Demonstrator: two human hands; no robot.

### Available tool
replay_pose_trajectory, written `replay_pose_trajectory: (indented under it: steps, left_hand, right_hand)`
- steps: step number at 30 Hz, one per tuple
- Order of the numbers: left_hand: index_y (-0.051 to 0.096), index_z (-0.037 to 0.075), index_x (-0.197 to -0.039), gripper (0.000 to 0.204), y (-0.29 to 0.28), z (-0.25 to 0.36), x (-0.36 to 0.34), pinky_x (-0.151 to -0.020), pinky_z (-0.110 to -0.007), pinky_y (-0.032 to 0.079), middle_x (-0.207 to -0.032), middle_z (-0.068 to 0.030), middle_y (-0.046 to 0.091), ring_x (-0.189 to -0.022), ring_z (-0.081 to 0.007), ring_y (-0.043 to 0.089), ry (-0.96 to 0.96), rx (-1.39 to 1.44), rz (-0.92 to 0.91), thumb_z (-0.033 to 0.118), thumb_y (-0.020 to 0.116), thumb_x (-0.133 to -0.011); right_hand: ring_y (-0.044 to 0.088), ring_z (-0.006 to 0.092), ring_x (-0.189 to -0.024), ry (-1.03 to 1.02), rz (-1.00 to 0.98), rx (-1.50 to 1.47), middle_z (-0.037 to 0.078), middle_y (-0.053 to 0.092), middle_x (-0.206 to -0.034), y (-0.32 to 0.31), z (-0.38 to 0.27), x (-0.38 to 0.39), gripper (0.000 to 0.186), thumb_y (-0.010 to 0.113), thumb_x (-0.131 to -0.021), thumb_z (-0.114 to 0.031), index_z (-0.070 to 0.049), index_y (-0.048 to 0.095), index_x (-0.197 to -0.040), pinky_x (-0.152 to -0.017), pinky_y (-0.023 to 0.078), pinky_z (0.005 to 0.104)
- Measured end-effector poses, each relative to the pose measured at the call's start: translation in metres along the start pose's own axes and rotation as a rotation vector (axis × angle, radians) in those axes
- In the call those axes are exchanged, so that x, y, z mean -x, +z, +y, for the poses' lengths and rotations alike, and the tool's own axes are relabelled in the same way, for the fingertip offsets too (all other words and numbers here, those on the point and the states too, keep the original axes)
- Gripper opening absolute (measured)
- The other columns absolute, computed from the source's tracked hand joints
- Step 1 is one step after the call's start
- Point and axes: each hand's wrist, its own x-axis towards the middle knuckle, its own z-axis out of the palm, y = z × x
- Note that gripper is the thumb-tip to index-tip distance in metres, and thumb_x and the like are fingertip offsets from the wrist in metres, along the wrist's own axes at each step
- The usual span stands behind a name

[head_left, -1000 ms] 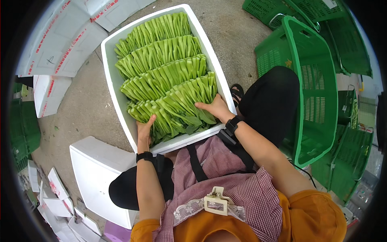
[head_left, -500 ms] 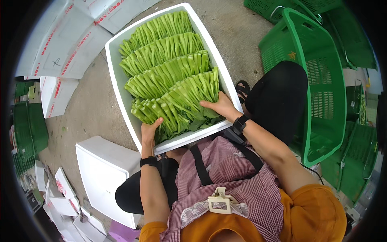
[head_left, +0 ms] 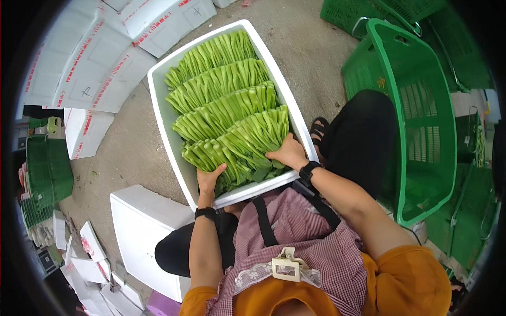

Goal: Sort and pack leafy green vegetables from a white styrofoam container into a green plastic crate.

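A white foam box (head_left: 167, 126) in front of me holds several rows of green leafy stalks (head_left: 221, 79), cut ends showing. At the row nearest me, my left hand (head_left: 211, 180) is closed round the left end of a bunch of leafy greens (head_left: 240, 147), thumb on top. Its other fingers are hidden between the bunch and the box wall. Opposite it, my right hand (head_left: 289, 154) grips the right end, with the thumb lying across the stems. Dark leaves (head_left: 263, 173) are tucked along the near wall, between my two hands.
On the right stands a tall green plastic basket (head_left: 390, 79), close to my knee. A white foam lid or box (head_left: 142, 231) is at my left. More white boxes (head_left: 100, 68) are stacked far left. Flat white pieces (head_left: 100, 268) and a purple container (head_left: 163, 304) lie lower left.
The whole scene has shifted slightly down and right in view. Both hands stay on the two ends of the nearest bunch, with only slight finger movement.
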Motion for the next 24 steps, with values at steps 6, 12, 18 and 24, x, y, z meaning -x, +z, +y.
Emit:
replay_pose_trajectory:
  steps: [6, 12, 18, 24]
  left_hand:
    - [0.051, -0.003, -0.118, 0.063, -0.003, 0.024, 0.008, -0.085, -0.029, 0.046, -0.109, -0.0113, 0.061, -0.096, -0.0198, 0.059, -0.084, 0.141, -0.015, 0.014, 0.082, -0.066]
    - [0.051, -0.005, -0.114, 0.058, 0.009, 0.055, 0.007, -0.079, -0.030, 0.049, -0.106, -0.0130, 0.061, -0.090, -0.0202, 0.061, -0.196, 0.175, -0.011, 0.011, 0.080, -0.067]
    - [0.026, -0.008, -0.132, 0.093, 0.007, 0.012, 0.008, -0.095, -0.035, 0.039, -0.130, -0.0255, 0.036, -0.116, -0.0303, 0.043, -0.146, -0.056, 0.136, 0.021, 0.083, -0.065]
    - [0.008, -0.009, -0.139, 0.115, 0.026, 0.033, 0.021, -0.105, -0.039, 0.029, -0.140, -0.0303, 0.015, -0.127, -0.0376, 0.029, -0.113, -0.291, 0.354, 0.030, 0.085, -0.063]
  right_hand:
    - [0.066, 0.0339, -0.082, -0.079, -0.023, -0.308, 0.025, 0.065, -0.088, -0.003, 0.003, -0.004, 0.056, 0.074, -0.058, -0.030, 0.011, 0.060, -0.094, -0.076, 0.051, 0.0361]
    - [0.064, 0.0267, -0.087, -0.173, -0.047, -0.251, 0.020, 0.064, -0.098, 0.000, 0.015, -0.019, 0.061, 0.078, -0.066, -0.025, 0.011, 0.054, -0.109, -0.081, 0.049, 0.0312]
    - [0.059, 0.0408, -0.099, -0.287, -0.027, -0.227, 0.031, 0.057, -0.106, 0.008, 0.014, -0.001, 0.105, 0.079, -0.060, -0.046, 0.017, 0.027, -0.125, -0.087, 0.047, 0.0370]
    - [0.060, 0.0383, -0.102, -0.029, -0.093, -0.112, 0.031, 0.057, -0.110, 0.000, 0.002, 0.004, 0.102, 0.080, -0.060, -0.045, 0.015, 0.027, -0.123, -0.086, 0.048, 0.0362]
